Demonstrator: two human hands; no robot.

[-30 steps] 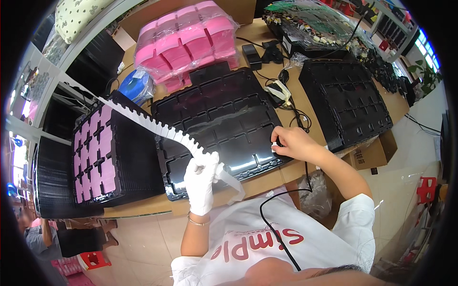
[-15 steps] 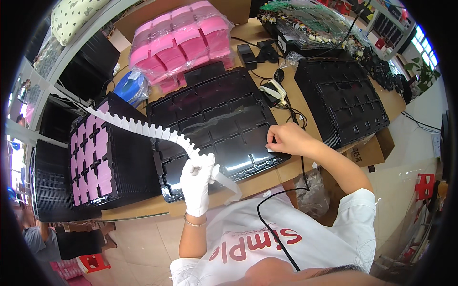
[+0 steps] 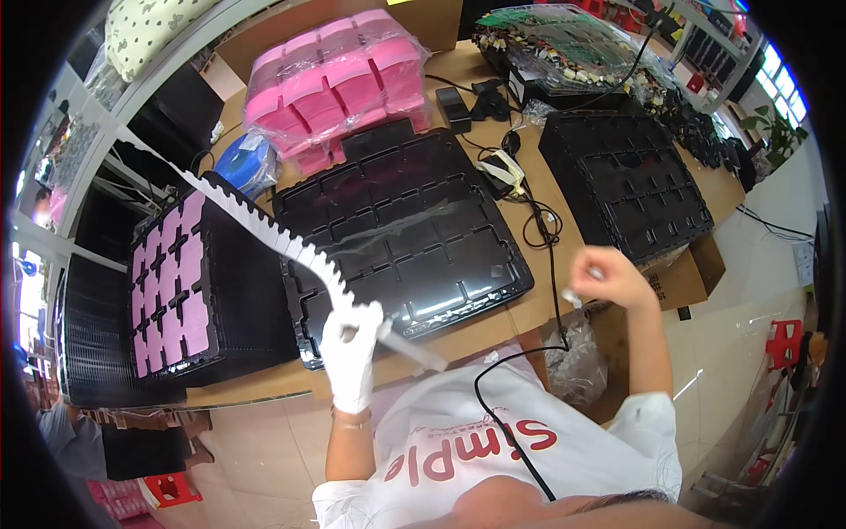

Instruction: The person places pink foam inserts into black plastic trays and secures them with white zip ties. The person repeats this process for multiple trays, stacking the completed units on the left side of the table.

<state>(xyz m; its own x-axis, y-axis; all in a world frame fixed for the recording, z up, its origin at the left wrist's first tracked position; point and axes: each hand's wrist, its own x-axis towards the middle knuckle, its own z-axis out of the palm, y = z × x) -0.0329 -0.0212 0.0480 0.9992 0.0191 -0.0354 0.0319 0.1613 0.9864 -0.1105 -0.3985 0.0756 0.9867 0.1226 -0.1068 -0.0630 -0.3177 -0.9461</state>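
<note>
My left hand (image 3: 349, 357), in a white glove, is closed on a long white strip (image 3: 264, 231) with evenly spaced notches along one edge. The strip runs up to the far left; a translucent tail (image 3: 416, 349) hangs from the hand toward my shirt. A wide black plastic tray (image 3: 401, 251) with shallow compartments lies in front of me, just beyond that hand. Off the tray's right side, my bare right hand (image 3: 614, 277) is raised with curled fingers, pinching a small white piece (image 3: 573, 298). What this piece is cannot be made out.
Left stands a stack of black trays topped with pink pads (image 3: 167, 286). Pink foam blocks in clear wrap (image 3: 335, 84) sit behind. Another black tray stack (image 3: 648, 189) stands right, near green circuit boards (image 3: 564, 40). A black cable (image 3: 557, 291) crosses the table edge; a plastic bag (image 3: 577, 357) hangs below.
My right hand has lifted off the tray's near right corner and moved right. My left hand has shifted slightly left and down with the strip, which now hangs straighter.
</note>
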